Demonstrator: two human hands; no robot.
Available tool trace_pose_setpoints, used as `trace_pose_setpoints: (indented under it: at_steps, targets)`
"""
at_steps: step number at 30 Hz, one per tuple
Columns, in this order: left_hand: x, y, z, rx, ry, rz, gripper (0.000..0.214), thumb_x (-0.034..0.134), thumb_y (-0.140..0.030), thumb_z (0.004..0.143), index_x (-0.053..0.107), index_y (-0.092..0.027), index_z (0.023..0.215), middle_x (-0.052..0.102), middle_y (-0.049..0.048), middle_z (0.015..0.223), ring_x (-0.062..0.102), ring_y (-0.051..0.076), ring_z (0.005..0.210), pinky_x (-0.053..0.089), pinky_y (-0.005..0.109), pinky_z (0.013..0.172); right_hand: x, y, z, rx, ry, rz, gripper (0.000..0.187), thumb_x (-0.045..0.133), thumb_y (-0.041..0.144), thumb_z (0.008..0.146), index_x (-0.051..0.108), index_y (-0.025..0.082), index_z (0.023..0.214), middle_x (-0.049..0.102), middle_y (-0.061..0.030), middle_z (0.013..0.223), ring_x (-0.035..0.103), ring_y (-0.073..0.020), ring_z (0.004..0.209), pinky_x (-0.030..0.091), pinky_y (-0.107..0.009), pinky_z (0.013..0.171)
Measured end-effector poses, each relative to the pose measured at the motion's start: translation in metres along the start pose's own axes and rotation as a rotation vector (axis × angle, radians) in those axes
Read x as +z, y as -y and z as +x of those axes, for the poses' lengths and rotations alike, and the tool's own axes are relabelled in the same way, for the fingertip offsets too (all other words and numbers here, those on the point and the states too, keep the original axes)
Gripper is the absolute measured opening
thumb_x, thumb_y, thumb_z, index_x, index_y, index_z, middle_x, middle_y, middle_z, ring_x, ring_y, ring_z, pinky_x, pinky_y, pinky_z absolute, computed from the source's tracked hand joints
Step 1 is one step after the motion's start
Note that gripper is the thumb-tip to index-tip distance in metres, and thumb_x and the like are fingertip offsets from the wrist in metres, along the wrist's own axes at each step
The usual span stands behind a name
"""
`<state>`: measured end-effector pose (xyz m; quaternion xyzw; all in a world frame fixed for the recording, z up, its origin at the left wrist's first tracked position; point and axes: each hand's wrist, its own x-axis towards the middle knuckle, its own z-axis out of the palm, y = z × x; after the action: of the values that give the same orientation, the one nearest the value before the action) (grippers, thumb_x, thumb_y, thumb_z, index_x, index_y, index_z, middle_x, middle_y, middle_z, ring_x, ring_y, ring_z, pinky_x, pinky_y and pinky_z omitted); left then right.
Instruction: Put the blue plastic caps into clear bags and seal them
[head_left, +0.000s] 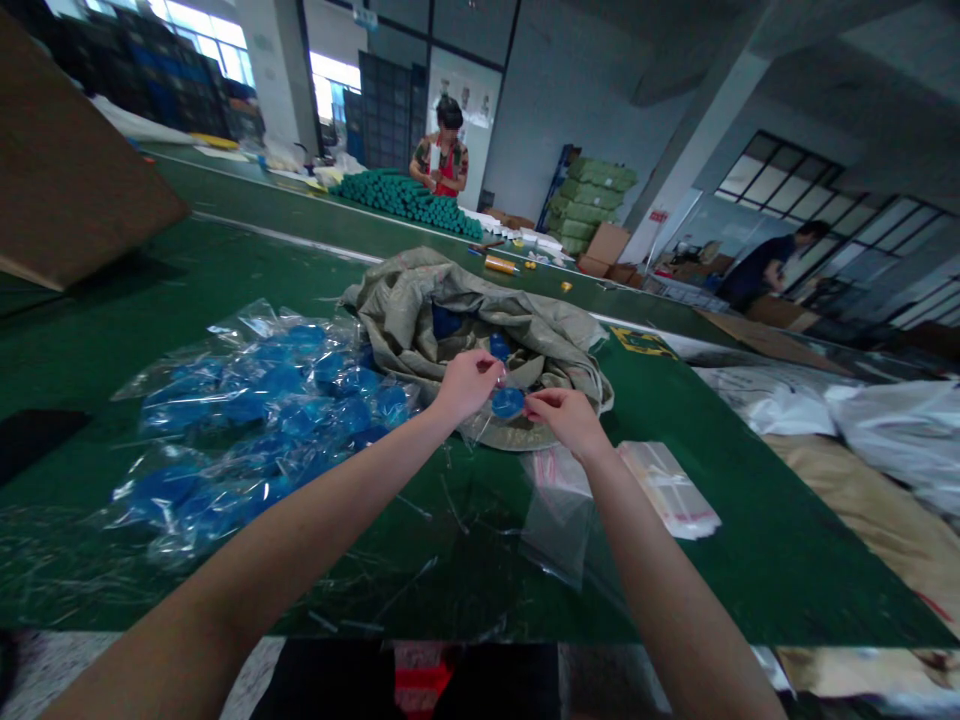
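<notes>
My left hand point(466, 380) and my right hand point(568, 416) are raised over the green table point(750, 520), both pinching the edges of a small clear plastic bag point(501, 412) with a blue round piece point(508, 402) in it. Just behind them lies an open grey-green woven sack point(457, 310) with more blue pieces inside. To the left sits a pile of clear bags filled with blue pieces point(255, 420). Under my right wrist lie empty clear bags point(559, 510) and a stack of flat bags point(667, 485).
A brown cardboard sheet point(67, 180) leans at the far left. A person point(442, 155) stands at the far table by a stack of green tubes point(405, 195). Another person point(765, 265) bends at the right. White and tan sacks point(877, 450) lie on the right.
</notes>
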<state>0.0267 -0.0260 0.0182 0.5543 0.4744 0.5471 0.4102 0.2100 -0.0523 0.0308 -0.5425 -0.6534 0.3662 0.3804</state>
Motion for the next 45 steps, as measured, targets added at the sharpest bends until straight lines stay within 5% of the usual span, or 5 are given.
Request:
trace_pose_setpoints:
  at_steps: [7, 22, 28, 36, 45]
  targets:
    - [0.003, 0.006, -0.007, 0.248, -0.050, 0.228, 0.016, 0.058, -0.030, 0.084, 0.068, -0.017, 0.081, 0.071, 0.0032, 0.081, 0.066, 0.016, 0.075, 0.052, 0.030, 0.076, 0.005, 0.016, 0.003, -0.305, -0.286, -0.537, 0.011, 0.057, 0.023, 0.075, 0.065, 0.017, 0.069, 0.068, -0.0056, 0.075, 0.062, -0.0190, 0.072, 0.048, -0.034, 0.075]
    - [0.017, 0.010, -0.023, 0.240, -0.269, -0.021, 0.022, 0.053, -0.036, 0.090, 0.066, -0.018, 0.091, 0.072, 0.0048, 0.094, 0.067, 0.016, 0.090, 0.051, 0.029, 0.086, 0.008, 0.023, 0.004, -0.443, -0.329, -0.471, 0.009, 0.054, 0.019, 0.076, 0.057, 0.020, 0.068, 0.061, -0.0031, 0.073, 0.056, -0.0170, 0.069, 0.045, -0.030, 0.067]
    - [0.009, 0.010, -0.029, 0.175, -0.216, -0.065, 0.018, 0.054, -0.035, 0.089, 0.060, -0.019, 0.083, 0.071, 0.0025, 0.082, 0.067, 0.015, 0.075, 0.054, 0.027, 0.074, 0.007, 0.020, 0.001, -0.234, -0.134, -0.401, 0.012, 0.056, 0.023, 0.075, 0.064, 0.018, 0.067, 0.064, -0.0014, 0.066, 0.058, -0.0160, 0.062, 0.044, -0.028, 0.061]
    - [0.009, 0.053, -0.013, -0.189, -0.024, -0.044, 0.015, 0.054, -0.032, 0.086, 0.057, -0.019, 0.082, 0.069, 0.0021, 0.070, 0.066, 0.016, 0.061, 0.051, 0.026, 0.050, 0.024, -0.043, 0.027, 0.186, 0.020, 0.201, 0.014, 0.054, 0.021, 0.073, 0.065, 0.017, 0.065, 0.070, -0.0017, 0.065, 0.065, -0.0140, 0.059, 0.051, -0.024, 0.056]
    - [0.002, 0.066, -0.006, -0.235, -0.024, -0.048, 0.017, 0.056, -0.035, 0.085, 0.056, -0.018, 0.085, 0.069, 0.0021, 0.072, 0.068, 0.017, 0.064, 0.052, 0.026, 0.050, 0.044, -0.079, 0.017, 0.115, -0.056, 0.416, 0.025, 0.068, 0.043, 0.073, 0.069, 0.018, 0.076, 0.073, -0.0053, 0.080, 0.068, -0.0176, 0.075, 0.056, -0.033, 0.078]
